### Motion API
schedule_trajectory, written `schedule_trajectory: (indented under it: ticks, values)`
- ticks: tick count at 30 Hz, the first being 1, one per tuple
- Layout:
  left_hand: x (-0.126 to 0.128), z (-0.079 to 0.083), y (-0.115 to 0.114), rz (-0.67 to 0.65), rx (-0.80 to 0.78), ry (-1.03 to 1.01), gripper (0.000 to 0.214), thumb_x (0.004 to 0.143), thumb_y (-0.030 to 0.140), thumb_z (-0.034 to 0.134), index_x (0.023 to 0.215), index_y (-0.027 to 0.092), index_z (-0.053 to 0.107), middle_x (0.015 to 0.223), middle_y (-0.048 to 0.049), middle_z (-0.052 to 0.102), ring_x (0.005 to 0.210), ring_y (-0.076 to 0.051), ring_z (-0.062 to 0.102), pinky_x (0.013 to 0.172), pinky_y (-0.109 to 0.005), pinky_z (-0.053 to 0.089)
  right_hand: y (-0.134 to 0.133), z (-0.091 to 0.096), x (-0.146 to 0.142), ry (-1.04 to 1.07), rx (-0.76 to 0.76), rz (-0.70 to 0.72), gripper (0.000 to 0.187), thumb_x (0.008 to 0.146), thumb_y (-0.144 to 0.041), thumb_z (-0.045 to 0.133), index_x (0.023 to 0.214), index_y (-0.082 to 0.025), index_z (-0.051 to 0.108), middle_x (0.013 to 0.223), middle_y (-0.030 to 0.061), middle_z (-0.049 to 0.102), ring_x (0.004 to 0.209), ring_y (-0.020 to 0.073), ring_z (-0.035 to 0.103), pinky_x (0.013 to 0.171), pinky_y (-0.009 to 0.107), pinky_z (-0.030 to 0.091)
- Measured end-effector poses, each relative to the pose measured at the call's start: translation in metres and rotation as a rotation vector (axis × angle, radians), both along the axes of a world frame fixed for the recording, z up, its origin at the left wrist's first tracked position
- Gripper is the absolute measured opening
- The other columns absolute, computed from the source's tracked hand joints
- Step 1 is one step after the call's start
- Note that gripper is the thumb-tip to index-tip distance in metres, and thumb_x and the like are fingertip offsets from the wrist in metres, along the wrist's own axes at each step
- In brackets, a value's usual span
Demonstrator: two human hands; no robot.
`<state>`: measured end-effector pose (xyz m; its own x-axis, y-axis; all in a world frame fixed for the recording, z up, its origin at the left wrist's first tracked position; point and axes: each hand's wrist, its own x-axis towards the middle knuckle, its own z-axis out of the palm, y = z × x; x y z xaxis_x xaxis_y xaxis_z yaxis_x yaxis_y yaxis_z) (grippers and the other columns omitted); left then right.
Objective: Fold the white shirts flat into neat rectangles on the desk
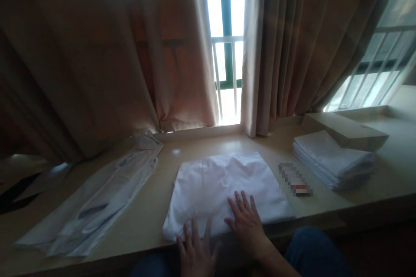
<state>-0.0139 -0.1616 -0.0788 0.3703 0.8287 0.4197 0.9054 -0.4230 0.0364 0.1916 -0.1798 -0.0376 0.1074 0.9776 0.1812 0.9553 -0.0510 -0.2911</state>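
A white folded cloth, perhaps a garment point(224, 177), lies flat on the pale wooden ledge point(143, 220) in front of me. My right hand point(245, 220) rests palm down on its near right part, fingers spread. At the near edge of the cloth is my left hand point(197, 246), fingers stretched out and apart, slightly blurred; only its fingertips overlap the white fabric. Neither hand grips anything.
To the left lies a long white garment point(107, 190). On the right are a stack of folded white cloths point(331, 160), a pale box point(351, 130) and a pixelated flat object point(295, 179). Beige curtains point(279, 52) hang behind, before the window. My knee point(313, 251) is below the ledge.
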Motion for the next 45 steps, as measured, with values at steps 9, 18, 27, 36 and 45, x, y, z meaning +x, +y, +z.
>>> schedule_trajectory:
  ticks: [9, 18, 27, 36, 45]
  values:
    - [-0.074, 0.043, 0.046, 0.259, -0.068, -0.358, 0.059, 0.080, 0.044, 0.054, 0.130, 0.013, 0.047, 0.128, -0.0173, 0.053, 0.122, -0.033, 0.046, 0.104, -0.048, 0.034, 0.021, -0.017, -0.002, -0.053, -0.095, -0.084, 0.069, 0.090, -0.065, 0.023, 0.145, -0.025, 0.031, 0.154, 0.0109, 0.019, 0.141, 0.0335, 0.009, 0.109, 0.058, 0.000]
    - [-0.121, 0.032, 0.079, 0.188, -0.678, -0.969, 0.068, 0.070, 0.048, 0.065, 0.126, 0.016, 0.044, 0.091, -0.0058, 0.071, 0.083, -0.022, 0.068, 0.077, -0.032, 0.052, 0.023, -0.020, -0.004, -0.079, -0.150, -0.102, 0.069, 0.089, -0.065, 0.026, 0.146, -0.026, 0.029, 0.154, 0.0107, 0.017, 0.141, 0.0342, 0.007, 0.108, 0.059, -0.002]
    - [-0.134, 0.032, 0.094, 0.442, -0.635, -0.562, 0.020, 0.073, 0.036, 0.055, 0.081, 0.021, 0.064, 0.075, -0.0040, 0.070, 0.073, -0.023, 0.066, 0.064, -0.029, 0.045, 0.024, -0.019, -0.009, -0.096, -0.160, -0.147, 0.071, 0.089, -0.064, 0.026, 0.147, -0.023, 0.027, 0.154, 0.0137, 0.014, 0.141, 0.0350, 0.003, 0.108, 0.058, -0.003]
    - [-0.114, 0.047, 0.157, 0.353, -0.566, -0.392, 0.050, 0.075, 0.060, 0.052, 0.096, 0.017, 0.064, 0.091, -0.0111, 0.070, 0.087, -0.025, 0.064, 0.074, -0.030, 0.043, 0.028, -0.022, -0.008, -0.069, -0.169, -0.142, 0.071, 0.089, -0.065, 0.027, 0.147, -0.024, 0.027, 0.154, 0.0147, 0.015, 0.141, 0.0353, 0.000, 0.108, 0.058, -0.004]
    - [-0.060, 0.059, 0.255, 0.395, -0.566, -0.620, 0.038, 0.063, 0.044, 0.071, 0.085, 0.013, 0.068, 0.087, -0.0112, 0.071, 0.081, -0.025, 0.066, 0.067, -0.028, 0.045, 0.025, -0.017, -0.005, 0.013, -0.148, -0.105, 0.071, 0.090, -0.064, 0.019, 0.148, -0.024, 0.023, 0.155, 0.0125, 0.009, 0.142, 0.0323, -0.003, 0.108, 0.057, -0.006]
